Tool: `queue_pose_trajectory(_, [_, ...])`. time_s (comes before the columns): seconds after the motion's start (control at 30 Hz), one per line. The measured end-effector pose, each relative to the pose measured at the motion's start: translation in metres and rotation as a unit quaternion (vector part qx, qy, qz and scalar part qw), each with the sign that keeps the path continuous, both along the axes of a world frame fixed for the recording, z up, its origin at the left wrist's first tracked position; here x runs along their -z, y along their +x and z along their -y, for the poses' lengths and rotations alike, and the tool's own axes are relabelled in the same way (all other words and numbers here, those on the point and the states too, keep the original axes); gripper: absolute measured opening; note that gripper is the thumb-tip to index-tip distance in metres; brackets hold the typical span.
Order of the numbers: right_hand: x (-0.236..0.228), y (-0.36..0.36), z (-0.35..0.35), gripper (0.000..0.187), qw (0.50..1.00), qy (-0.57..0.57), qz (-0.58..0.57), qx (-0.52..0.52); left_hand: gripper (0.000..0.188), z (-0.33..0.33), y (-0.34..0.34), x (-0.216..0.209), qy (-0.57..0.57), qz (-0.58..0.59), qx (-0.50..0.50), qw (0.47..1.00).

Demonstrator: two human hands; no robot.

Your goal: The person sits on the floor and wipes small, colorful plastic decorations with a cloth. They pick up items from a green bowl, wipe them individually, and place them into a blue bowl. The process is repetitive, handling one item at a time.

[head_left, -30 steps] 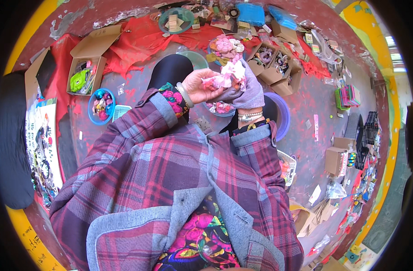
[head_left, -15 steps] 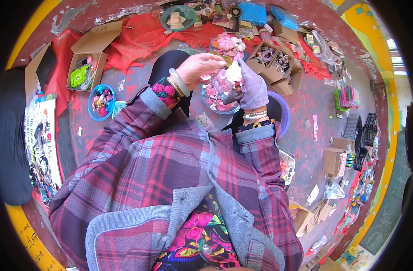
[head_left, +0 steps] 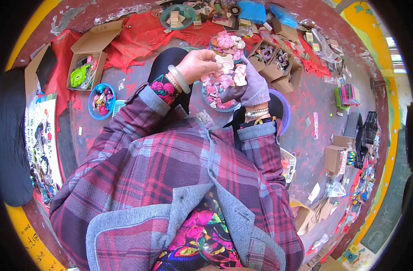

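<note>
My left hand (head_left: 201,66), bare and with a pale bangle at the wrist, pinches a small cream-coloured card (head_left: 225,62) with a wavy outline. Close beside it, my right hand (head_left: 252,88) wears a greyish-purple glove. Its fingers are closed around a pink and white ruffled cloth piece (head_left: 240,75), which looks like a scrunchie. Both hands are above a blue basin (head_left: 225,109) full of pink and white cloth pieces. A second basin farther off holds a heap of pink and cream cloth flowers or scrunchies (head_left: 226,41).
Cardboard boxes (head_left: 273,63) with hair ties stand right of the basins. A purple ring-shaped rim (head_left: 285,113) sits by my right knee. At left are a blue basin (head_left: 94,116) of colourful pieces and an open carton (head_left: 91,63). Red cloth (head_left: 143,36) lies along the far wall.
The card in my left hand has turned, from an olive-looking side to a cream one. In my right hand the cloth piece now shows more pink, and the gloved fingers have shifted slightly.
</note>
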State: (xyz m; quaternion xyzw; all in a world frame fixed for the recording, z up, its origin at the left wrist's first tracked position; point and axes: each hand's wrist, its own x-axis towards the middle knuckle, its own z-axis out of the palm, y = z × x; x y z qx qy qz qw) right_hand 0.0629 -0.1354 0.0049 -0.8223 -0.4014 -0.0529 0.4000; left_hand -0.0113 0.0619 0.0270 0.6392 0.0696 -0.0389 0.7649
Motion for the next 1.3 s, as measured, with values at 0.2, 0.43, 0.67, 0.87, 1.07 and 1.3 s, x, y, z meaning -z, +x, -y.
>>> queue_pose_trajectory(0.2, [0.028,0.013,0.002,0.059,0.983,0.123,-0.131,-0.037,0.014,0.002,-0.004,-0.007,-0.036,0.05,-0.045,0.997])
queue_pose_trajectory(0.43, [0.004,0.001,0.002,0.042,0.93,0.166,-0.32,-0.077,0.012,0.003,-0.002,0.005,-0.058,0.119,-0.094,0.987])
queue_pose_trajectory(0.67, [0.02,0.011,0.007,0.032,0.674,0.373,-0.632,-0.077,0.012,-0.004,-0.006,0.003,-0.143,0.163,-0.05,0.975])
queue_pose_trajectory(0.87, [0.007,0.001,-0.006,0.038,0.719,0.386,-0.576,0.054,0.009,-0.01,-0.015,-0.013,-0.128,0.188,0.022,0.974])
queue_pose_trajectory(1.07, [0.032,0.01,0.007,0.041,0.833,0.281,-0.476,0.001,0.011,-0.025,-0.018,-0.007,-0.083,0.161,0.086,0.98])
queue_pose_trajectory(1.3, [0.022,0.0,0.007,0.053,0.996,0.08,-0.043,-0.003,0.012,-0.023,-0.017,0.003,-0.17,0.157,0.126,0.965])
